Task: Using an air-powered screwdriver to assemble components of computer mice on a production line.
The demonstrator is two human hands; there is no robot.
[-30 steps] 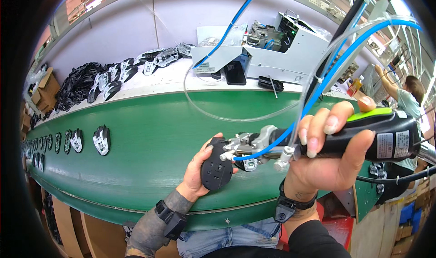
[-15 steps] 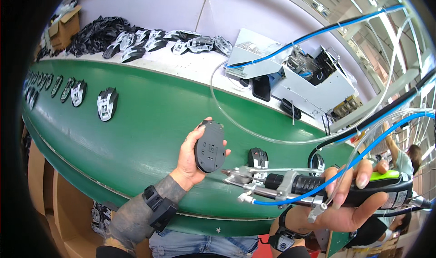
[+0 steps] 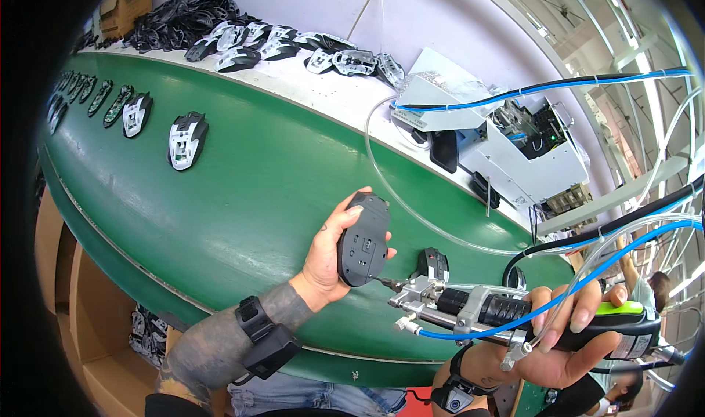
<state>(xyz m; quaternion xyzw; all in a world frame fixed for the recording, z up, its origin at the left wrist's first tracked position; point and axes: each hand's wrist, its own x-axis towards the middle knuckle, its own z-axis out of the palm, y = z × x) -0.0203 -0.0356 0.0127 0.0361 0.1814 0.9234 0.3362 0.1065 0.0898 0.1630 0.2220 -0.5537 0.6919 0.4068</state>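
Note:
My left hand grips a black computer mouse, its underside turned up and toward me, thumb on the left edge and fingertips showing at the right. In my right hand is a black electric screwdriver with a lime-green lever and a metal feeder head. The tool lies almost level, its thin bit at the lower right end of the mouse; whether they touch, I cannot tell. Just behind the feeder head another black mouse rests on the green belt.
Blue and clear air hoses cross the right side to the tool. White-and-black mouse shells line the belt's left. More shells and a heap of black parts lie on the back ledge, beside a white screw feeder machine.
The screwdriver's thin bit now shows beyond the feeder head and has come up to the mouse's lower end. The view has shifted; both hands keep their holds.

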